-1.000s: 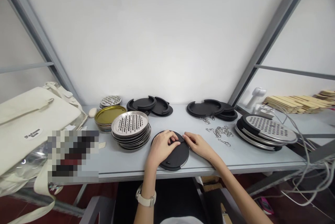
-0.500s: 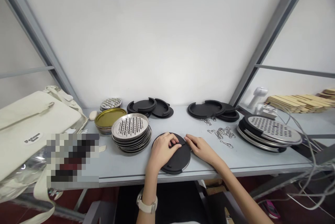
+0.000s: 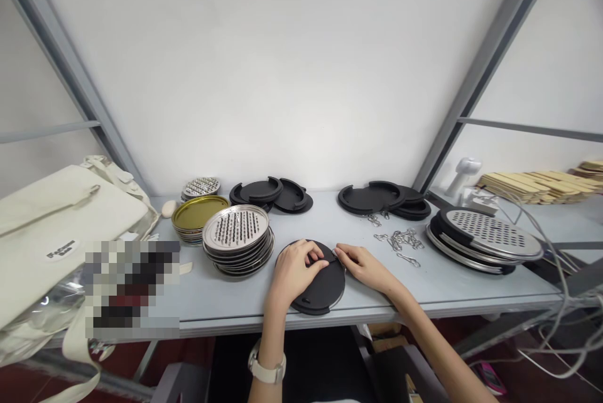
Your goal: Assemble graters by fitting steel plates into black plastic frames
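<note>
A black round disc (image 3: 325, 287) with a raised rim lies near the table's front edge, a thin metal edge showing along its right side. My left hand (image 3: 298, 268) rests over its upper left part, fingers curled and thumb pointing right, gripping it. At its upper right edge my right hand (image 3: 360, 263) is closed, thumb and forefinger pinching what looks like a small wire clip, mostly hidden by the fingertips. Several similar metal wire clips (image 3: 400, 240) lie loose to the right. Left of the disc stands a stack of round metal grater plates (image 3: 237, 227).
Gold round lids (image 3: 200, 213) are stacked at left. Black round holders (image 3: 257, 191) and more black holders (image 3: 370, 197) lie along the wall. Black-rimmed graters (image 3: 492, 233) are piled at right. A cream bag (image 3: 70, 214) covers the left end; cables (image 3: 560, 321) hang at right.
Both hands stay at the disc in nearly the same pose. The right fingertips have shifted very slightly at its edge, and the whole view has moved a little.
</note>
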`<action>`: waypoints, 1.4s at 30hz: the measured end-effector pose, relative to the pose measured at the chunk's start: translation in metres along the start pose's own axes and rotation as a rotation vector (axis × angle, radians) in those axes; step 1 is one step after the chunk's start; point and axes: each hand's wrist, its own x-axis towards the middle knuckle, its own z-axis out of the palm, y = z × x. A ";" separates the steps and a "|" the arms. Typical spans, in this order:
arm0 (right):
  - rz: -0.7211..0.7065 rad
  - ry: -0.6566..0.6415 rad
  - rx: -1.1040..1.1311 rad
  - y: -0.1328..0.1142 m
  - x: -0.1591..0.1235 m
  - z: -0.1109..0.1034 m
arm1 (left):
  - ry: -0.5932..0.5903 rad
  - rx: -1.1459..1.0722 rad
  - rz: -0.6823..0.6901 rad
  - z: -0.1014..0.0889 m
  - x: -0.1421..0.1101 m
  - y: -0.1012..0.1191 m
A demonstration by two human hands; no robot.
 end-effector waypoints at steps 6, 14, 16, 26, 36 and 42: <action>0.019 -0.004 0.026 0.001 0.000 -0.001 | -0.008 0.003 0.003 0.001 0.000 -0.001; 0.062 0.015 0.122 0.002 -0.005 0.001 | 0.107 0.116 0.017 0.002 0.000 -0.004; 0.064 0.058 0.102 0.002 -0.005 0.003 | 0.097 0.100 0.020 0.002 0.000 -0.004; 0.032 0.041 0.074 -0.005 -0.006 0.003 | -0.028 -0.041 0.059 -0.003 -0.005 0.002; 0.039 0.086 0.019 -0.007 -0.005 0.006 | -0.042 -0.036 0.084 -0.004 -0.009 0.002; 0.045 0.073 0.033 -0.005 -0.005 0.007 | 0.000 -0.079 0.056 -0.004 -0.011 0.002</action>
